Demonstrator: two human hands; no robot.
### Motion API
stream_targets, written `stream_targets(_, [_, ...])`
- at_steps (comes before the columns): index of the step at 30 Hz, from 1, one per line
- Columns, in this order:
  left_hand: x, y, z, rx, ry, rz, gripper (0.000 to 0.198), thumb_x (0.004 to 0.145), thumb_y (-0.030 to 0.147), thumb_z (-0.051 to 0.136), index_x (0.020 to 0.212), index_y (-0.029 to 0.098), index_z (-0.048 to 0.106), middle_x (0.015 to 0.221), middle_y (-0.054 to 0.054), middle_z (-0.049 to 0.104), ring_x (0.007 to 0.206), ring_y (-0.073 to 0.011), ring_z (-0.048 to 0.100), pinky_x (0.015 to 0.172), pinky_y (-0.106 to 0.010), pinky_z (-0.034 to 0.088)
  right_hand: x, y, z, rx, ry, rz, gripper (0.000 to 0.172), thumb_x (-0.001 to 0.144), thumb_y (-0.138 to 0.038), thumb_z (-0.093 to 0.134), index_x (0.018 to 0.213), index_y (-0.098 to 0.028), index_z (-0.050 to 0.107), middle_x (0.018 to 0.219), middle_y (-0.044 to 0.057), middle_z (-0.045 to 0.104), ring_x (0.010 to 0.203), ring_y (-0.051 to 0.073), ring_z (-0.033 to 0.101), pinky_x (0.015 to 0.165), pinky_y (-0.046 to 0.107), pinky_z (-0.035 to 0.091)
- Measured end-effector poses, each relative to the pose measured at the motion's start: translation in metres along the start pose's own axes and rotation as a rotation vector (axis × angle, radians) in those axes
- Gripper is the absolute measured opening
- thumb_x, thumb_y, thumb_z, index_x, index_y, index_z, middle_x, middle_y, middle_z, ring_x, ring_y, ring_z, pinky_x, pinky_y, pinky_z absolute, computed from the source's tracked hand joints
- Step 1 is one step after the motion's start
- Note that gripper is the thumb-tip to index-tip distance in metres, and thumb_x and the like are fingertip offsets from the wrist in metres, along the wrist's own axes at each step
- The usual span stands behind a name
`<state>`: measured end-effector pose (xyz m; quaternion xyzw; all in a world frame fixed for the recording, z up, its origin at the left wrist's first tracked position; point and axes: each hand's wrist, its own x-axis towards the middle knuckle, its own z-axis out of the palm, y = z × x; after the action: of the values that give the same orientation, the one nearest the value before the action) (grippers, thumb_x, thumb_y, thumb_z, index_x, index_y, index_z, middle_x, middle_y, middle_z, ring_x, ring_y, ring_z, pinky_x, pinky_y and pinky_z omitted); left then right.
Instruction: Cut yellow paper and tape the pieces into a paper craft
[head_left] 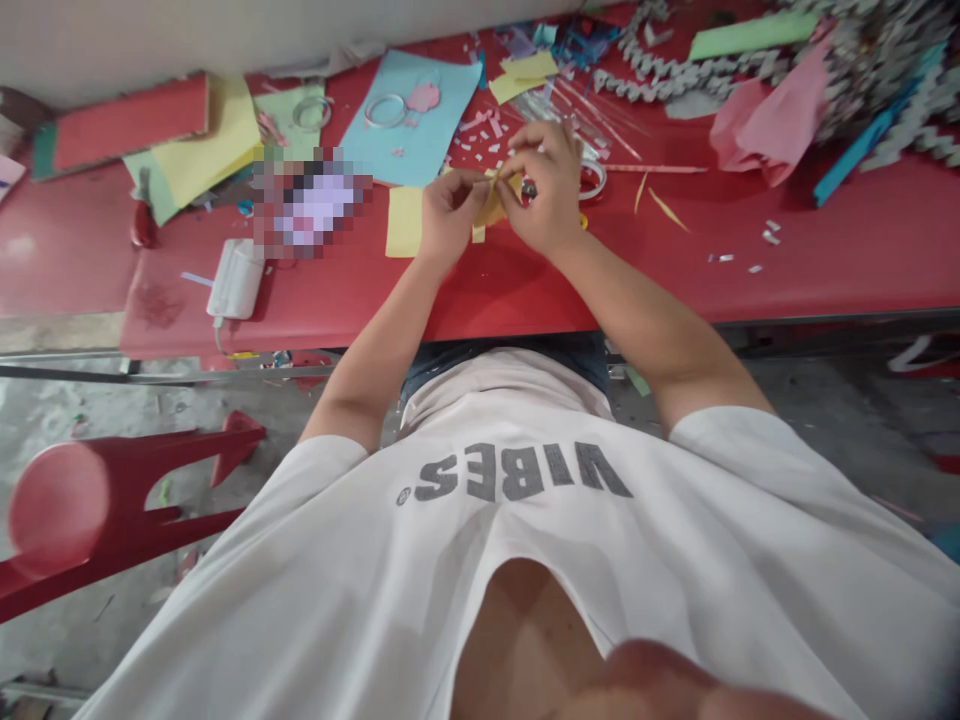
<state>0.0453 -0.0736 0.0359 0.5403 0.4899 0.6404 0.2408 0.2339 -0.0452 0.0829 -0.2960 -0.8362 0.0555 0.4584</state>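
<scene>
Both of my hands meet over the red table, pinching a small piece of yellow paper (491, 208) between them. My left hand (452, 212) has thumb and forefinger closed on its left side. From the right, my right hand (546, 190) pinches the same paper, its other fingers curled above. A flat yellow sheet (403, 222) lies beside and partly behind my left hand. Just past my right hand sits a roll of tape (594, 181), partly hidden by it. Fine detail of the held paper is too small to make out.
A light blue sheet (450, 110) carries a tape roll (385, 111) and pink cut-outs. A white power bank (238, 280) with a cable lies near the front edge. Pink crumpled paper (776, 125) and grey garlands (694, 75) fill the back right. A red stool (67, 505) stands at left.
</scene>
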Motion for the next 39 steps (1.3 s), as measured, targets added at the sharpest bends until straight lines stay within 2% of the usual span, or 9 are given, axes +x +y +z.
stream_targets(3, [0.02, -0.003, -0.003, -0.019, -0.09, 0.072, 0.064, 0.074, 0.09, 0.081, 0.096, 0.031, 0.076, 0.091, 0.002, 0.078, 0.081, -0.0147, 0.066, 0.075, -0.035, 0.059, 0.012, -0.003, -0.014, -0.173, 0.088, -0.02, 0.009, 0.104, -0.036, 0.077, 0.1, -0.035, 0.069, 0.12, 0.005, 0.068, 0.118, 0.027, 0.058, 0.106, 0.053, 0.053])
stream_targets(6, [0.045, 0.008, -0.002, 0.006, -0.067, 0.141, 0.051, 0.082, 0.083, 0.081, 0.1, 0.036, 0.076, 0.096, 0.003, 0.077, 0.088, -0.0153, 0.067, 0.081, -0.037, 0.061, 0.033, -0.006, -0.028, -0.221, 0.097, 0.011, 0.007, 0.11, -0.037, 0.068, 0.106, -0.031, 0.068, 0.111, 0.006, 0.068, 0.111, 0.026, 0.061, 0.106, 0.05, 0.052])
stream_targets(9, [0.066, 0.032, 0.01, -0.038, 0.072, 0.156, 0.05, 0.079, 0.086, 0.081, 0.095, 0.039, 0.078, 0.089, 0.004, 0.077, 0.081, -0.0158, 0.064, 0.074, -0.039, 0.059, 0.055, -0.006, -0.031, -0.061, 0.081, 0.015, 0.016, 0.112, -0.039, 0.065, 0.103, -0.027, 0.063, 0.09, 0.002, 0.067, 0.088, 0.022, 0.064, 0.093, 0.043, 0.057])
stream_targets(11, [0.073, 0.048, 0.021, -0.058, 0.147, 0.186, 0.042, 0.085, 0.082, 0.08, 0.1, 0.043, 0.081, 0.094, 0.003, 0.077, 0.086, -0.0185, 0.067, 0.075, -0.041, 0.059, 0.067, -0.006, -0.027, 0.077, 0.113, 0.06, 0.022, 0.115, -0.042, 0.057, 0.103, -0.025, 0.063, 0.09, 0.001, 0.068, 0.079, 0.019, 0.065, 0.083, 0.039, 0.058])
stream_targets(15, [0.069, 0.068, 0.032, -0.085, 0.118, 0.183, 0.032, 0.097, 0.067, 0.077, 0.108, 0.038, 0.083, 0.103, -0.002, 0.079, 0.097, -0.0236, 0.074, 0.082, -0.042, 0.061, 0.08, -0.008, -0.012, 0.278, 0.139, 0.212, 0.036, 0.116, -0.056, 0.052, 0.109, -0.024, 0.068, 0.097, 0.003, 0.074, 0.083, 0.021, 0.073, 0.076, 0.036, 0.063])
stream_targets(20, [0.051, 0.06, 0.022, 0.004, 0.078, 0.083, 0.015, 0.102, 0.04, 0.078, 0.114, 0.033, 0.084, 0.108, -0.003, 0.079, 0.099, -0.0198, 0.075, 0.09, -0.035, 0.061, 0.068, -0.009, -0.001, 0.453, 0.152, 0.308, 0.019, 0.11, -0.042, 0.067, 0.114, -0.025, 0.073, 0.096, 0.002, 0.079, 0.078, 0.019, 0.077, 0.069, 0.03, 0.064])
stream_targets(24, [0.037, 0.049, 0.018, -0.023, 0.034, 0.081, 0.021, 0.104, 0.028, 0.073, 0.122, 0.032, 0.082, 0.113, -0.004, 0.079, 0.102, -0.018, 0.076, 0.09, -0.032, 0.064, 0.055, -0.005, 0.001, 0.364, 0.115, 0.328, 0.009, 0.105, -0.028, 0.072, 0.113, -0.025, 0.075, 0.1, 0.003, 0.081, 0.082, 0.019, 0.078, 0.079, 0.029, 0.065])
stream_targets(28, [0.031, 0.042, 0.019, -0.106, -0.04, 0.057, 0.022, 0.103, 0.03, 0.075, 0.125, 0.029, 0.081, 0.12, -0.007, 0.08, 0.111, -0.0212, 0.077, 0.097, -0.036, 0.065, 0.049, 0.004, 0.003, 0.263, 0.095, 0.239, 0.01, 0.105, -0.023, 0.069, 0.114, -0.025, 0.074, 0.099, 0.003, 0.08, 0.081, 0.02, 0.077, 0.076, 0.03, 0.063])
stream_targets(39, [0.043, 0.043, 0.011, 0.051, -0.064, 0.089, 0.01, 0.102, 0.029, 0.072, 0.104, 0.028, 0.082, 0.1, -0.004, 0.082, 0.092, -0.0199, 0.079, 0.082, -0.034, 0.066, 0.03, 0.017, 0.007, -0.011, -0.02, 0.177, 0.014, 0.104, -0.025, 0.067, 0.115, -0.026, 0.076, 0.1, 0.007, 0.083, 0.087, 0.027, 0.082, 0.082, 0.038, 0.068])
